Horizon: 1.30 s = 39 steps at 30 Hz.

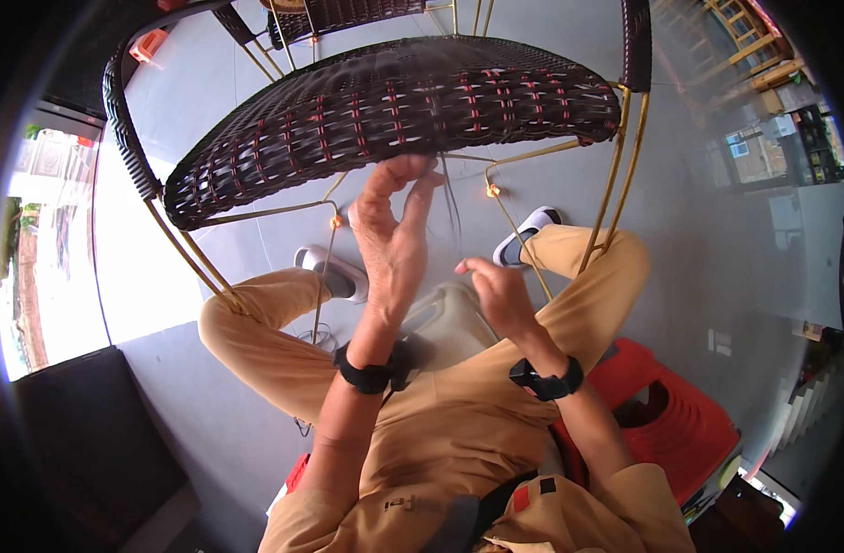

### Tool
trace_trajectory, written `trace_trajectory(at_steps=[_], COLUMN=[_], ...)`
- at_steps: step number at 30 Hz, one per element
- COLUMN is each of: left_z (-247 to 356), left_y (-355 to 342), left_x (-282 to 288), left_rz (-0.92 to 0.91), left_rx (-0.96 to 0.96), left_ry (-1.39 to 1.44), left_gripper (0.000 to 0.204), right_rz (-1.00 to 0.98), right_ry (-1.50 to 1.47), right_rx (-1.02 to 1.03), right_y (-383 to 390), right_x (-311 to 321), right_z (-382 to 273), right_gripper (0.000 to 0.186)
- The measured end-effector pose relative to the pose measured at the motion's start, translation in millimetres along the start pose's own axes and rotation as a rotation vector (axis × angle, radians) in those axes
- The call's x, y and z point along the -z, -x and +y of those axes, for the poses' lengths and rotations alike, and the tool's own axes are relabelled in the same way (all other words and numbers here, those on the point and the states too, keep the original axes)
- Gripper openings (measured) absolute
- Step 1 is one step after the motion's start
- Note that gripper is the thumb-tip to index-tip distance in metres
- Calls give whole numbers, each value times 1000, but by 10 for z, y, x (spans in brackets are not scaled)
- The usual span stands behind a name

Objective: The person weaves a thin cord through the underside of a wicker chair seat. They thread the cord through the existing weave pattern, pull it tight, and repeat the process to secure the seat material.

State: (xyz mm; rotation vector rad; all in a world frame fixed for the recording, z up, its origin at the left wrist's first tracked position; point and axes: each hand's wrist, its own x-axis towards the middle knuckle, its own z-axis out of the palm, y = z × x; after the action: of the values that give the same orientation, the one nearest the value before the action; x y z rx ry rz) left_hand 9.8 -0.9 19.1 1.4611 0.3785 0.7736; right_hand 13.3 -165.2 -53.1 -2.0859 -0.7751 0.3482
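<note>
A dark woven chair seat [394,106] with red crossing strands spans the upper middle, on a thin gold metal frame. My left hand [394,226] reaches up to the middle of its near edge, thumb and fingers pinched at a thin dark weaving strand [451,198]. That strand hangs down below the edge, its lower end faint. Lower and to the right, my right hand [503,297] is apart from the seat, fingers curled in and index finger pointing left. Whatever its fingertips hold, if anything, is too small to make out.
Gold chair legs [615,184] rise beside my knees, with orange ties [493,191] at frame joints. Between my thighs is a pale grey seat [450,323]. A red plastic stool [666,424] stands at my right. More chair parts lie beyond; a dark box-like piece [90,442] is lower left.
</note>
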Motion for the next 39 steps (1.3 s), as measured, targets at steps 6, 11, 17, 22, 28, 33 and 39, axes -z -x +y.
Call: trace_trajectory(at_steps=[6, 11, 17, 22, 28, 33, 39], left_z=[-25, -71, -22, 139, 37, -108, -359], left_y=[14, -38, -79, -92, -174, -202, -81], left_x=[36, 123, 43, -22, -18, 57, 226], left_rz=[-80, -116, -166, -114, -169, -179, -129], left_rx=[37, -93, 34, 277, 541, 751, 883], left_ry=[-64, -274, -139, -38, 205, 652, 1453], left_gripper=[8, 12, 15, 16, 14, 9, 9], right_rz=[-59, -52, -120, -103, -59, 16, 317], right_ry=[-1095, -904, -408, -371, -34, 94, 143], right_rx=[-521, -369, -171, 19, 321, 184, 129], right_y=[-118, -54, 393, 228, 148, 110, 78], right_x=[510, 517, 584, 382, 283, 284, 423], right_z=[-284, -412, -390, -502, -442, -354, -316], right_gripper=[21, 25, 22, 21, 29, 28, 26])
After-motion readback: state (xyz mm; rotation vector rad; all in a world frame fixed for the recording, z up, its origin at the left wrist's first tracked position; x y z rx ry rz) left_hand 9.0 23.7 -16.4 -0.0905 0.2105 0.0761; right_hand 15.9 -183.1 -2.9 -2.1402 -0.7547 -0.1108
